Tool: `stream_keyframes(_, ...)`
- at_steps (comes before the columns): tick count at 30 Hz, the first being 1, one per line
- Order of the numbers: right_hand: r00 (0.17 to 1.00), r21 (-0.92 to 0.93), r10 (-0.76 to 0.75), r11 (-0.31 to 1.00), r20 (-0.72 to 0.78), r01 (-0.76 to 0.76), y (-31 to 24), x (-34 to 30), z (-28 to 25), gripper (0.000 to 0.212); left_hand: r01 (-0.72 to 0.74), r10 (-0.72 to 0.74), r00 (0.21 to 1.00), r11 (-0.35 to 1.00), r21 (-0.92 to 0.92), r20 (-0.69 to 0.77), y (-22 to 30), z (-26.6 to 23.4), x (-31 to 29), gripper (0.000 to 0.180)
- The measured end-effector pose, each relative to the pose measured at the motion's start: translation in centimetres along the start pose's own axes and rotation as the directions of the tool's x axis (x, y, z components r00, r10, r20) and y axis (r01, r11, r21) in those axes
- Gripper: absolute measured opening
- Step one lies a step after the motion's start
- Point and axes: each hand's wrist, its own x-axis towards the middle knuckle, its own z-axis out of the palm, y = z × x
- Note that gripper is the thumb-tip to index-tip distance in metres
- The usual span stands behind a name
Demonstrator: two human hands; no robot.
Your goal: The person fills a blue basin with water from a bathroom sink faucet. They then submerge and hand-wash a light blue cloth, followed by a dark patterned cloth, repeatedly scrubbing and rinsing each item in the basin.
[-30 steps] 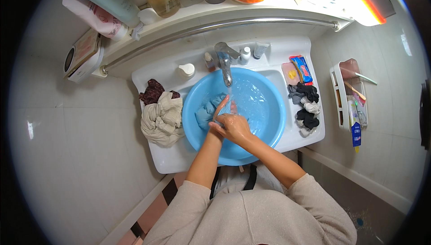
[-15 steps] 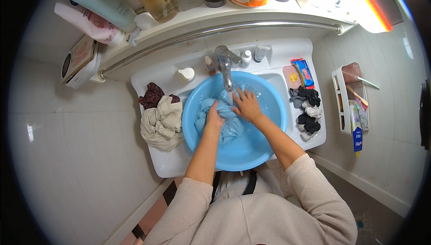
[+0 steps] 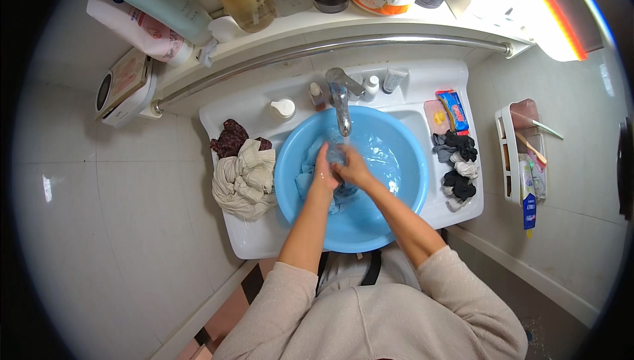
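Note:
A round blue basin (image 3: 418,205) with water stands in the white sink, under the chrome faucet (image 3: 341,99). Wet light blue cloth (image 3: 308,176) lies in the water on the basin's left side. My left hand (image 3: 325,168) curls around a bunched part of it, thumb side up, just below the spout. Pressed against the same bunch from the right is my right hand (image 3: 354,168), its fingers bent inward and smeared by motion. Between the hands the cloth looks greyish and blurred, and part of it is hidden.
Beige cloth (image 3: 243,182) and a dark patterned cloth (image 3: 229,138) lie on the sink's left ledge. Small black, grey and white fabric pieces (image 3: 460,186) and a blue-red packet (image 3: 452,112) sit on the right ledge. Behind are a pump bottle (image 3: 282,108) and a metal rail (image 3: 290,57).
My right hand has gone from spread fingers to bent ones and moved in against my left hand. The cloth is gathered between them, and less of it shows on the right.

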Motion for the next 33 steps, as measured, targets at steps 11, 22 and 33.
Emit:
stream_keyframes(11, 0.894, -0.303, -0.435, 0.871, -0.105, 0.388, -7.5, -4.4, -0.4, 0.018, 0.119, -0.112, 0.925, 0.993, 0.003, 0.363, 0.2, -1.8, 0.4, 0.023)
stream_keyframes(22, 0.948, -0.589, -0.316, 0.772, -0.031, 0.238, 1.6, 0.8, -3.9, 0.032, -0.164, 0.162, 0.985, 0.986, 0.022, 0.067, 0.5, -1.6, 1.3, 0.047)
stream_keyframes(33, 0.995, -0.473, 0.075, 0.876, -0.072, -0.1, 5.6, 1.5, 0.8, 0.051, -0.165, 0.173, 0.984, 0.976, 0.145, -0.046, -1.4, -6.6, 5.9, 0.049)
